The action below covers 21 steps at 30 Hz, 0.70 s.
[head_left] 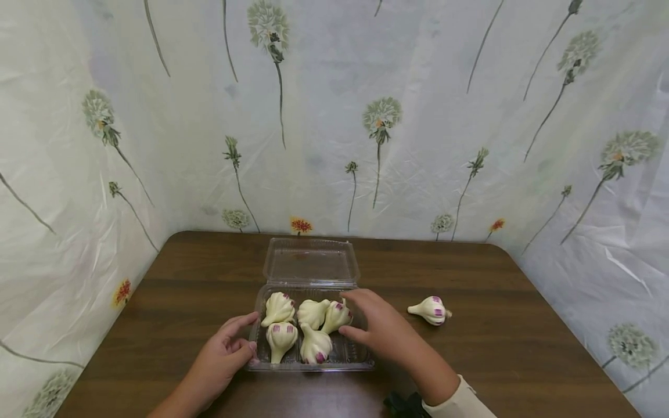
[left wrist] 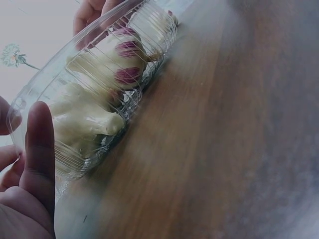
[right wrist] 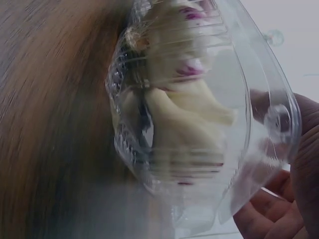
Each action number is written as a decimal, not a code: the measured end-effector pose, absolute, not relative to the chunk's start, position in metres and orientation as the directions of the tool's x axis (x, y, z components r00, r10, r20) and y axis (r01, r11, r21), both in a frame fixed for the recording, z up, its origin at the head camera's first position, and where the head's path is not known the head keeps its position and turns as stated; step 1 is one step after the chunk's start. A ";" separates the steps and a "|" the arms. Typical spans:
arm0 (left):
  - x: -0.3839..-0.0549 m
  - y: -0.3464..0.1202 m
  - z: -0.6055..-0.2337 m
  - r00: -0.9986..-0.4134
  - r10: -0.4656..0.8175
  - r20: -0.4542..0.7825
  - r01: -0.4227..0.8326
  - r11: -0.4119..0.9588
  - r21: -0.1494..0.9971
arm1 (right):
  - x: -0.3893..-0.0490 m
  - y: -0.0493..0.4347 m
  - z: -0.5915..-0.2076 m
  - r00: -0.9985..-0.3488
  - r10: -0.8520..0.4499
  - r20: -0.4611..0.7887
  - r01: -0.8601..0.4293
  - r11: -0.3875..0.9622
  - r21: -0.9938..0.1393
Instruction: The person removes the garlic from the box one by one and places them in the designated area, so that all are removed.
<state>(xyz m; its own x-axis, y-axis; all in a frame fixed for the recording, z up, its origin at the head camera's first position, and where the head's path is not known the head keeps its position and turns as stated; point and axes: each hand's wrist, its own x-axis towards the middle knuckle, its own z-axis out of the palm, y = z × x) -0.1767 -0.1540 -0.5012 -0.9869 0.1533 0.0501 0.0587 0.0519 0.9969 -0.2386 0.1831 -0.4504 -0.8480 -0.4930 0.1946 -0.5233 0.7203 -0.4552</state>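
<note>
A clear plastic clamshell container (head_left: pixel 360 367) lies on the table with its lid (head_left: pixel 310 261) folded back. Several garlic bulbs (head_left: pixel 315 346), cream with purple patches, fill its left and middle parts. At the left rim, my left hand (head_left: pixel 222 357) grips the container between thumb and fingers; the left wrist view shows the thumb in front of the wall. My right hand (head_left: pixel 384 325) reaches over the right side, thumb and index finger spread beside the rightmost garlic bulb (head_left: pixel 337 315). Whether the fingertips touch that bulb is unclear. Through the clear wall, the right wrist view shows blurred bulbs (right wrist: pixel 184 114).
Another garlic bulb (head_left: pixel 432 310) lies on the brown wooden table (head_left: pixel 486 354), right of the container. A dark object (head_left: pixel 405 404) shows by the right sleeve at the near edge. Behind the table hangs a flower-printed curtain (head_left: pixel 324 116).
</note>
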 end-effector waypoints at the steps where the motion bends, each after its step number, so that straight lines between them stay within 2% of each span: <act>1: -0.177 -0.154 -0.501 -0.987 0.154 0.051 0.059 0.050 0.997 | -0.239 0.182 -0.450 -0.849 -0.493 0.187 -0.520 0.719 -0.462; 21: -0.178 -0.155 -0.503 -0.987 0.151 0.053 0.062 0.058 0.996 | -0.244 0.171 -0.452 -0.844 -0.514 0.155 -0.523 0.724 -0.450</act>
